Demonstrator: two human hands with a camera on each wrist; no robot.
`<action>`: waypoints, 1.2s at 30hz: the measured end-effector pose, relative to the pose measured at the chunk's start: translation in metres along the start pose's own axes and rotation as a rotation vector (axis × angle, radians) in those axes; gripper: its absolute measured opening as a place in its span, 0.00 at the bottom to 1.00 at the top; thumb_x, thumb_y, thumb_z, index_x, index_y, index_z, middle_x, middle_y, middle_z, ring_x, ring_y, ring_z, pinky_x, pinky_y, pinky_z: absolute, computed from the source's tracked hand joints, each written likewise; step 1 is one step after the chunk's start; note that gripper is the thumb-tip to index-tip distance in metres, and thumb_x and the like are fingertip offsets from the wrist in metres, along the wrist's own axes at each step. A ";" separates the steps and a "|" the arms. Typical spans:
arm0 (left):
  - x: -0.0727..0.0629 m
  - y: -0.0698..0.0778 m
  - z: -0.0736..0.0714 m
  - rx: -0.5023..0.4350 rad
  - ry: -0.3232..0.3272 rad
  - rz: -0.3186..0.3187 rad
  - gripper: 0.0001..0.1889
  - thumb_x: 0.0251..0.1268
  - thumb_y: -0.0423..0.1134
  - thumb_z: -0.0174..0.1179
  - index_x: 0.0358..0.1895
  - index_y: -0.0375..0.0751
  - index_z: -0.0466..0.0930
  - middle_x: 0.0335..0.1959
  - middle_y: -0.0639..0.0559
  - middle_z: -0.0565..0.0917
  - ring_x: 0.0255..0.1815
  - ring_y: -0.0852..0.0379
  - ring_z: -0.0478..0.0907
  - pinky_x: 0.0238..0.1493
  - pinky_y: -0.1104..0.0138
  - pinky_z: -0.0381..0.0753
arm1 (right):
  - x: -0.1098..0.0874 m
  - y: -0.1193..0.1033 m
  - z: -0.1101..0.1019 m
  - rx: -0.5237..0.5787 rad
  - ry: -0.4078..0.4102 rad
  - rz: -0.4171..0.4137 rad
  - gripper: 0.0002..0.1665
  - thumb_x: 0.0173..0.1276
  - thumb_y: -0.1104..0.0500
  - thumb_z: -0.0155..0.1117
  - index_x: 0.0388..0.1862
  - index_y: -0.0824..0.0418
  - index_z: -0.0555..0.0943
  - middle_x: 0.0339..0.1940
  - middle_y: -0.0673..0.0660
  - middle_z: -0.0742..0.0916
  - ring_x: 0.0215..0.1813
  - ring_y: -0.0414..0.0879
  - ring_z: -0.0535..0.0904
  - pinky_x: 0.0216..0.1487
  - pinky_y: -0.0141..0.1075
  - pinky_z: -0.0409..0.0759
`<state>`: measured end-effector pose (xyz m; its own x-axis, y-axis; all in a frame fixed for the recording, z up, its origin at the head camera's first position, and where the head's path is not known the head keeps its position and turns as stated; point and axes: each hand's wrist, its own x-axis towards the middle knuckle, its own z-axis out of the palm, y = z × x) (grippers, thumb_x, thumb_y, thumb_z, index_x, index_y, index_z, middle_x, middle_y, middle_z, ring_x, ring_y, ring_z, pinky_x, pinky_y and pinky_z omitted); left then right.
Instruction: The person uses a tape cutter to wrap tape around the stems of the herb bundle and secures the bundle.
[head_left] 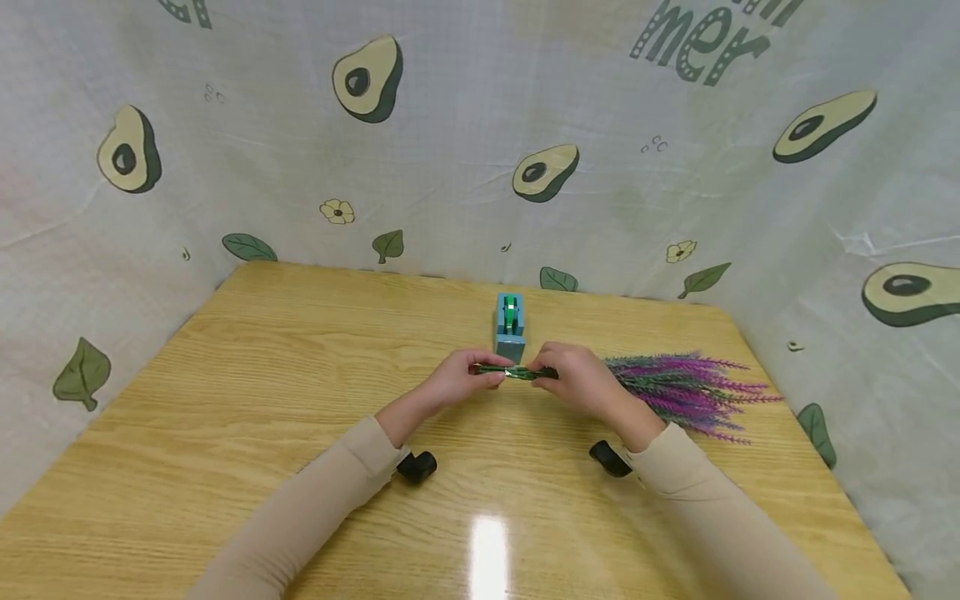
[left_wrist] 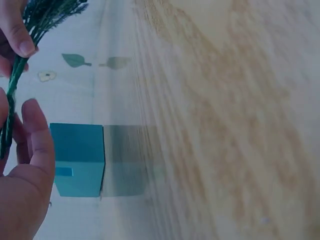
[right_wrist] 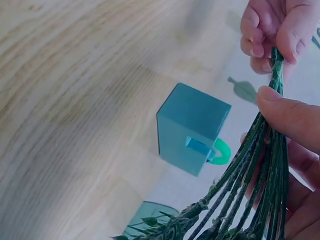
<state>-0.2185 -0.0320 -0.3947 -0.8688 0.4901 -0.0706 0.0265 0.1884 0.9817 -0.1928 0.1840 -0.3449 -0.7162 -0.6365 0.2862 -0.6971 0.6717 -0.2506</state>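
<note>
A bunch of artificial lavender (head_left: 690,392), purple and green, lies sideways with its flower heads to the right. My left hand (head_left: 463,375) pinches the stem ends between thumb and fingers. Farther along the green stems (right_wrist: 260,150), my right hand (head_left: 577,379) grips them, its thumb pressed on top in the right wrist view. Between the hands, a shiny strip, apparently tape, glints on the stems. Just beyond them stands a blue tape dispenser (head_left: 510,346) holding a green roll (head_left: 510,312). From the left wrist, its plain blue side shows beside my left fingers (left_wrist: 37,130).
The wooden table (head_left: 300,375) ends at the back against a hanging cloth (head_left: 450,192) with avocado prints, which also rises at both sides. Black wrist-worn devices (head_left: 417,467) sit under the forearms, close above the table.
</note>
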 end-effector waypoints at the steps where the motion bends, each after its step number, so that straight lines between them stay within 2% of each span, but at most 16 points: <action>1: 0.000 0.000 0.000 0.010 -0.010 -0.003 0.13 0.65 0.33 0.57 0.51 0.39 0.80 0.44 0.47 0.79 0.42 0.51 0.79 0.45 0.61 0.80 | -0.001 -0.001 0.000 -0.001 0.001 -0.003 0.09 0.53 0.65 0.72 0.35 0.61 0.85 0.32 0.51 0.83 0.34 0.43 0.80 0.34 0.33 0.80; 7: -0.001 0.001 -0.001 0.045 -0.070 -0.063 0.13 0.68 0.35 0.54 0.52 0.35 0.79 0.41 0.40 0.80 0.39 0.57 0.78 0.45 0.66 0.80 | -0.004 -0.004 0.001 0.010 0.003 -0.006 0.09 0.53 0.65 0.72 0.35 0.62 0.85 0.32 0.52 0.83 0.33 0.43 0.80 0.33 0.33 0.80; 11: -0.002 0.000 -0.001 0.048 -0.100 -0.107 0.14 0.69 0.36 0.54 0.52 0.32 0.78 0.39 0.42 0.80 0.37 0.59 0.77 0.44 0.66 0.80 | -0.005 -0.005 0.003 0.024 -0.016 0.002 0.09 0.53 0.65 0.72 0.35 0.62 0.85 0.32 0.51 0.83 0.33 0.42 0.80 0.33 0.32 0.80; 15: -0.003 -0.002 -0.003 0.100 -0.114 -0.121 0.14 0.69 0.40 0.54 0.46 0.31 0.80 0.33 0.46 0.80 0.33 0.59 0.75 0.39 0.68 0.79 | -0.006 -0.005 0.005 0.035 -0.030 0.018 0.08 0.54 0.65 0.71 0.36 0.61 0.85 0.32 0.51 0.83 0.33 0.42 0.80 0.34 0.32 0.80; 18: -0.004 -0.004 -0.005 0.077 -0.090 -0.132 0.14 0.68 0.40 0.55 0.47 0.33 0.80 0.34 0.47 0.81 0.34 0.58 0.76 0.39 0.68 0.80 | -0.007 -0.004 0.006 0.046 -0.024 0.021 0.08 0.54 0.65 0.72 0.35 0.61 0.85 0.33 0.51 0.83 0.34 0.43 0.80 0.35 0.33 0.80; 22: -0.005 -0.005 -0.009 -0.035 -0.015 -0.150 0.13 0.65 0.36 0.59 0.51 0.35 0.78 0.37 0.42 0.81 0.38 0.54 0.79 0.42 0.64 0.81 | -0.006 -0.001 0.008 0.048 -0.012 0.018 0.09 0.53 0.66 0.72 0.34 0.62 0.85 0.32 0.52 0.83 0.34 0.44 0.81 0.35 0.34 0.81; 27: -0.005 -0.009 -0.012 -0.104 0.026 -0.160 0.12 0.63 0.33 0.60 0.49 0.32 0.79 0.40 0.40 0.82 0.40 0.52 0.80 0.43 0.63 0.81 | -0.005 0.004 0.014 0.056 -0.037 0.034 0.09 0.54 0.67 0.71 0.35 0.61 0.85 0.33 0.51 0.83 0.35 0.44 0.80 0.36 0.34 0.80; 31: -0.006 -0.011 -0.014 -0.129 0.051 -0.188 0.12 0.62 0.30 0.60 0.48 0.29 0.79 0.41 0.41 0.82 0.41 0.52 0.81 0.44 0.63 0.81 | -0.003 0.006 0.018 0.056 -0.060 0.038 0.09 0.55 0.66 0.71 0.36 0.60 0.85 0.33 0.51 0.83 0.36 0.44 0.80 0.37 0.35 0.80; 36: -0.007 -0.014 -0.016 -0.118 0.087 -0.210 0.11 0.62 0.28 0.60 0.46 0.27 0.79 0.40 0.42 0.82 0.41 0.51 0.81 0.44 0.63 0.81 | -0.002 0.010 0.026 0.037 -0.084 0.047 0.10 0.56 0.65 0.71 0.38 0.60 0.84 0.35 0.52 0.84 0.39 0.46 0.80 0.41 0.38 0.80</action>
<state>-0.2209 -0.0517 -0.4048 -0.8885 0.3747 -0.2649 -0.2128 0.1750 0.9613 -0.1990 0.1821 -0.3720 -0.7473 -0.6352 0.1949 -0.6622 0.6881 -0.2965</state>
